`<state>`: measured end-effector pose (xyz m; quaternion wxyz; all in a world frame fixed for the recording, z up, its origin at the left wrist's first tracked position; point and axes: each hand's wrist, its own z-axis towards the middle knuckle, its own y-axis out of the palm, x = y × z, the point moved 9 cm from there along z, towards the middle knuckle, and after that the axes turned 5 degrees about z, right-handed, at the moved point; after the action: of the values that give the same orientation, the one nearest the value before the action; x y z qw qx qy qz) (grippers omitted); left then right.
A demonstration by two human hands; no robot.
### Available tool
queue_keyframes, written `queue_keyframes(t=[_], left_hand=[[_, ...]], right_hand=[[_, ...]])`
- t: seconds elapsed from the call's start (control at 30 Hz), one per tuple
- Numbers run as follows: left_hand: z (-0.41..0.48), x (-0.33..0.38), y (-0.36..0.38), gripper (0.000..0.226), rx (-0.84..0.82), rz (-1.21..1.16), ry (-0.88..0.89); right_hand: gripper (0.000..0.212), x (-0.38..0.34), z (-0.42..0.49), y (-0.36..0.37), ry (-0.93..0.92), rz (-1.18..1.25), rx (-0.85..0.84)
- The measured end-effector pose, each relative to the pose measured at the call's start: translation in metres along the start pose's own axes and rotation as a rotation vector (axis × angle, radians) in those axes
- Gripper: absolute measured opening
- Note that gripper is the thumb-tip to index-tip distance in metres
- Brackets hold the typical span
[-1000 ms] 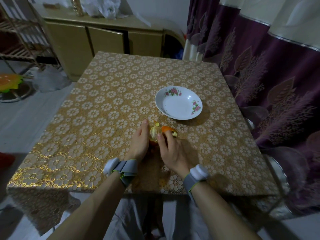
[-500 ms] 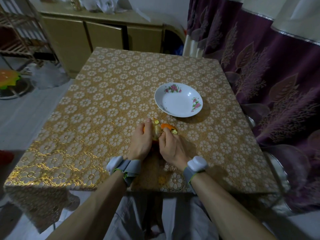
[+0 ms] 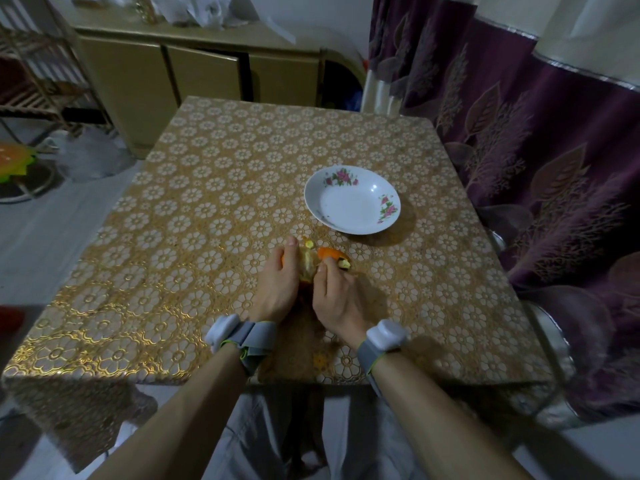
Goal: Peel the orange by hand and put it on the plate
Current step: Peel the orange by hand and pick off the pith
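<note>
A partly peeled orange (image 3: 307, 264) shows pale flesh between my two hands, just above the gold flowered tablecloth (image 3: 207, 216). My left hand (image 3: 277, 282) grips the orange from the left, thumb up along its side. My right hand (image 3: 334, 292) pinches a strip of orange peel (image 3: 332, 254) that curls away to the right. The underside of the fruit is hidden by my fingers. A white plate (image 3: 352, 199) with pink flowers on its rim stands empty a short way beyond and right of the orange.
A purple leaf-patterned curtain (image 3: 519, 133) hangs close along the table's right edge. A low wooden cabinet (image 3: 194, 74) stands behind the table. A wooden rack (image 3: 31, 81) and plastic bags sit on the floor at the left.
The peel strip in my right hand has pulled further off to the right, baring more pale flesh. Both hands stay in the same spot near the plate.
</note>
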<state>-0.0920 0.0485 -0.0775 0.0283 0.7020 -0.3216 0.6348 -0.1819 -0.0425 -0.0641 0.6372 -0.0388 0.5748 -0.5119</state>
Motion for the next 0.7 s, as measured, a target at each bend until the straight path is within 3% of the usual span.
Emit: queue_keyframes(t=[0.37, 0.6, 0.7], left_hand=[[0.001, 0.004, 0.0, 0.042, 0.022, 0.068, 0.038], [0.002, 0.0, -0.001, 0.054, -0.023, -0.013, -0.006], [-0.002, 0.001, 0.0, 0.046, -0.036, -0.07, -0.057]], right_hand=[[0.009, -0.003, 0.009, 0.002, 0.004, -0.135, -0.158], [0.02, 0.006, 0.005, 0.001, 0.093, 0.044, -0.116], [0.024, 0.008, 0.002, 0.0, 0.103, 0.189, -0.063]])
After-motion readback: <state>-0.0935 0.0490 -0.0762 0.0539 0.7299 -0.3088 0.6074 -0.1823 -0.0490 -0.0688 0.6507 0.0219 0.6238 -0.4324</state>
